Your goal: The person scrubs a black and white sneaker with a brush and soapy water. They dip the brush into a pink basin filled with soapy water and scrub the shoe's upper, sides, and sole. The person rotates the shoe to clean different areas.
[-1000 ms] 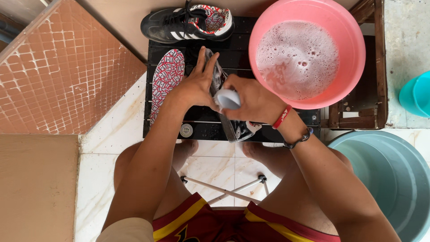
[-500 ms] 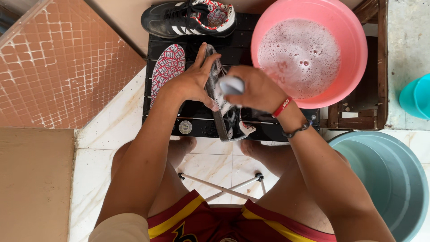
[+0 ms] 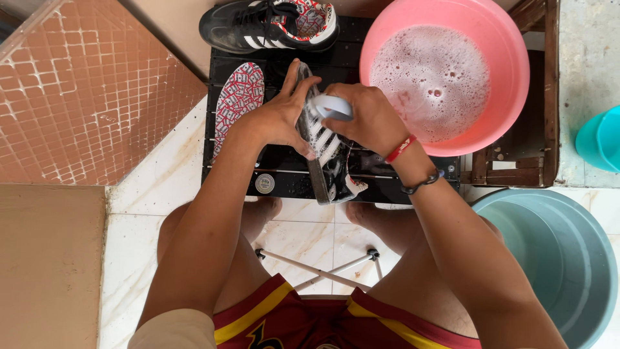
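My left hand (image 3: 278, 113) grips a black sneaker with white stripes (image 3: 326, 155), tipped on its side over a black crate (image 3: 284, 181). My right hand (image 3: 365, 119) is closed on a white scrub brush (image 3: 330, 105) and presses it against the shoe's upper side. A red band and a dark bracelet circle my right wrist. Right behind my right hand stands a pink basin of soapy water (image 3: 445, 71).
A second black sneaker (image 3: 268, 26) lies at the crate's far edge, and a patterned insole (image 3: 237, 97) rests left of my left hand. A grey-green bucket (image 3: 555, 258) stands at the right, a teal container (image 3: 600, 139) beyond it. Brown mosaic tiles cover the left.
My right hand with the brush has shifted slightly along the shoe, back and forth. The left hand keeps its hold on the sneaker in the same place.
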